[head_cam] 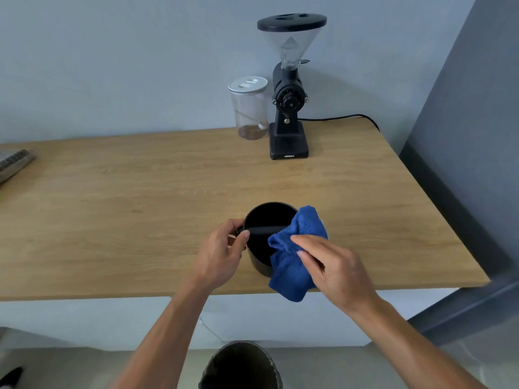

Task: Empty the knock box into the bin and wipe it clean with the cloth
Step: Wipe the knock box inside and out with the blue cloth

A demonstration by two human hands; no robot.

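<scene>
The left hand (pixel 222 249) clamps the near-left rim of the black knock box (pixel 259 249), thumb pressing the end of its knock bar (pixel 268 230), while the right hand (pixel 334 265) pinches a bunched blue cloth (pixel 292 265) draped over the box's right wall. The box stands upright near the front edge of the wooden counter (pixel 168 192), its interior dark and apparently emptied. It looks a rigid, light, smooth-walled cylinder, likely to spin or skid under rubbing, so a bracing hold at the rim beside the bar seems wise. The cloth is soft and limp, best gathered into a pad. A bin (pixel 241 366) waits on the floor below; a grinder (pixel 289 108) and a jar (pixel 248 108) stand well apart at the back.
</scene>
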